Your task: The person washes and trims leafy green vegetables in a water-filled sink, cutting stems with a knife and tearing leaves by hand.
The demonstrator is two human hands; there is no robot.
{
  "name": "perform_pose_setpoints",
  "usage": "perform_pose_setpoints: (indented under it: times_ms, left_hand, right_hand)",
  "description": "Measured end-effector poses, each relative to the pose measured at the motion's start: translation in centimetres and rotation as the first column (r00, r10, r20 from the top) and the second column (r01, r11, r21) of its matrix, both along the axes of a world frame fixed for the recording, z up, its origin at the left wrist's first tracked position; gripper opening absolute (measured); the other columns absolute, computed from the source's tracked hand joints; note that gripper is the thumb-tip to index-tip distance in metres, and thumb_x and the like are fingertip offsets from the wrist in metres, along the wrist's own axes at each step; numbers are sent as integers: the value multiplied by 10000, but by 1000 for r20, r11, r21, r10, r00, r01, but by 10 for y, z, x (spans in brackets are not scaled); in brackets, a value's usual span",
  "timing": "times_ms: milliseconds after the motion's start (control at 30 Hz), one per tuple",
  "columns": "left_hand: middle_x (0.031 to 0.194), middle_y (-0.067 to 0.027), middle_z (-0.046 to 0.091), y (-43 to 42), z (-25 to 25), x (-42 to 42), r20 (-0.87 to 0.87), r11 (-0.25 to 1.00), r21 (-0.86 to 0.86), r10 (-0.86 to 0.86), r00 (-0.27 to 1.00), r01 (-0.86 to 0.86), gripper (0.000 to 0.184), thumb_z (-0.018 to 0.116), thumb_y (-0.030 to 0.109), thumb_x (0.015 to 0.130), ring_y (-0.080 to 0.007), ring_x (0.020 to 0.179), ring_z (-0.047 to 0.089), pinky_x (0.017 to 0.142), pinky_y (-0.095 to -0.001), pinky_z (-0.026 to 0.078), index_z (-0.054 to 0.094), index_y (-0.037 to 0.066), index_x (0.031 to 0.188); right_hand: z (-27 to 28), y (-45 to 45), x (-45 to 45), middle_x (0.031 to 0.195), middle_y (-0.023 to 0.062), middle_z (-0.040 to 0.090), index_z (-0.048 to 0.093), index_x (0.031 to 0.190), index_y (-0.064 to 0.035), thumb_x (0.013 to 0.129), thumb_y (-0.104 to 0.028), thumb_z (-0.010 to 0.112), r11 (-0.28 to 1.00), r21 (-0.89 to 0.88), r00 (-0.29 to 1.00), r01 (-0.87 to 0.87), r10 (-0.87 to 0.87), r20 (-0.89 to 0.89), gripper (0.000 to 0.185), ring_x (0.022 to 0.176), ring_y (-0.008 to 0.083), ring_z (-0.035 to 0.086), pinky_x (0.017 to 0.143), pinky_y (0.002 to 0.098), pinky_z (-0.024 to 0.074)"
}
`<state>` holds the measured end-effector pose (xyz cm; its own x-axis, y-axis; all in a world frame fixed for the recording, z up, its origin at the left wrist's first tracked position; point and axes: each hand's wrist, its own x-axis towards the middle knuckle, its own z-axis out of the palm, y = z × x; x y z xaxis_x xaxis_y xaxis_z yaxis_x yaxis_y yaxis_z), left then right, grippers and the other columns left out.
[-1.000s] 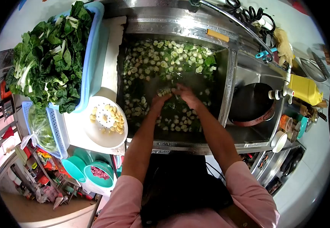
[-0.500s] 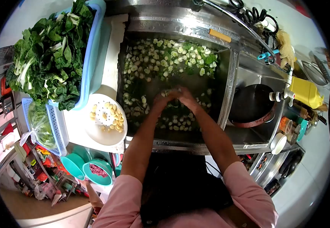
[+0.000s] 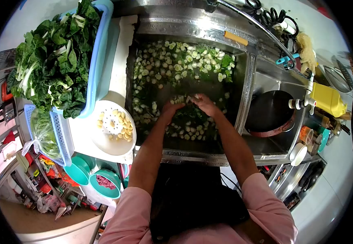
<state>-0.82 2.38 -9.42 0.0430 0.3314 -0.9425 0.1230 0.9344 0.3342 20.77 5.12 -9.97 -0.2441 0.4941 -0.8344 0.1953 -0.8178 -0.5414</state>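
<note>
Green vegetables with pale cut stem ends (image 3: 176, 67) float in the water of a steel sink (image 3: 247, 95). My left hand (image 3: 171, 109) is in the middle of the sink, its fingers wrapped round a small bunch of these greens with the pale ends showing. Just to its right, my right hand (image 3: 203, 104) has its fingers bent toward the bunch; its fingertips are at the pale ends, and whether they grip one is too small to tell. More pale ends lie in the water below both hands.
A blue basket (image 3: 93, 73) heaped with leafy greens (image 3: 56, 61) stands at the left. Below it are a white colander (image 3: 99, 148) with peeled cloves and teal bowls (image 3: 105, 193), one holding meat. To the right, a black pan (image 3: 270, 112) sits in the second basin beneath a faucet (image 3: 261, 24).
The hands came together half a second ago and are now slightly apart again. Another person's arm, seen near the teal bowls half a second ago, is gone, and one teal bowl has shifted slightly.
</note>
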Motion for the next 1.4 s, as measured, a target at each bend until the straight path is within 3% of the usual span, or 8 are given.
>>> perform_pose_setpoints:
  times_ms: [300, 500, 633, 733, 900, 1100, 1300, 1400]
  left_hand:
    - [1325, -155, 548, 16, 60, 20, -12, 979, 205, -17, 1000, 19, 871, 845, 302, 726, -294, 1187, 550, 974, -432, 451, 417, 32, 1435]
    - [1297, -142, 575, 6, 16, 24, 14, 969, 246, 31, 999, -33, 803, 839, 316, 730, -274, 1158, 575, 951, -416, 475, 481, 38, 1393]
    - [1283, -162, 575, 11, 32, 28, -97, 976, 216, -17, 995, 37, 824, 830, 368, 716, -291, 1154, 576, 964, -411, 484, 485, 42, 1389]
    - [1252, -172, 580, -5, -30, 32, -355, 975, 196, -26, 935, 101, 842, 825, 394, 702, -299, 1145, 576, 954, -422, 499, 485, 53, 1392]
    - [1201, -168, 604, 0, -1, 34, -184, 967, 255, 28, 983, 20, 746, 808, 367, 718, -295, 1064, 607, 883, -408, 503, 534, 16, 1316]
    - [1153, -153, 632, 0, 51, 50, -114, 938, 303, 208, 971, -165, 628, 789, 286, 763, -250, 990, 614, 858, -362, 484, 556, -11, 1264]
    - [1521, -221, 299, -4, 39, 42, -15, 979, 123, 165, 986, -162, 1053, 779, 333, 795, -375, 1371, 355, 1068, -547, 355, 104, 25, 1542]
    - [1546, -191, 271, -9, 29, 28, 177, 992, 76, 89, 980, -103, 1057, 779, 354, 794, -379, 1390, 326, 1082, -585, 319, 93, 102, 1559]
  right_hand:
    - [18, -4, 1, 1397, 101, 438, 457, 1372, -52, 850, -282, 741, 979, -163, 982, 119, -140, -126, 638, 1331, 284, 329, 1079, 460, 286]
    - [-3, -19, -1, 1237, 66, 549, 520, 1301, -45, 890, -155, 681, 969, 84, 879, 233, -173, -444, 455, 1124, 203, 523, 951, 366, 420]
    - [-43, -32, 3, 1140, 47, 587, 570, 1231, -29, 924, -138, 640, 951, 74, 920, 300, -268, -286, 333, 1029, 161, 556, 874, 317, 447]
    - [-13, -20, 1, 1101, 51, 595, 608, 1174, -9, 934, -161, 635, 967, 125, 970, 224, -209, -125, 285, 973, 156, 550, 838, 313, 452]
    - [46, -11, -26, 979, 75, 619, 654, 1115, 9, 953, -181, 611, 945, 241, 974, 220, -226, -2, 253, 822, 191, 541, 779, 354, 474]
    - [10, -22, -44, 957, 73, 636, 666, 1059, 19, 961, -251, 618, 910, 372, 846, -182, -48, 532, 291, 843, 163, 573, 736, 383, 481]
    - [23, -19, -35, 970, 47, 640, 668, 1060, -18, 952, -244, 630, 880, 4, 880, 474, -474, 8, 254, 888, 156, 583, 780, 351, 474]
    - [30, -22, -34, 1000, 38, 639, 658, 1085, -16, 945, -304, 638, 946, 160, 958, 283, -271, -98, 321, 903, 163, 582, 819, 340, 462]
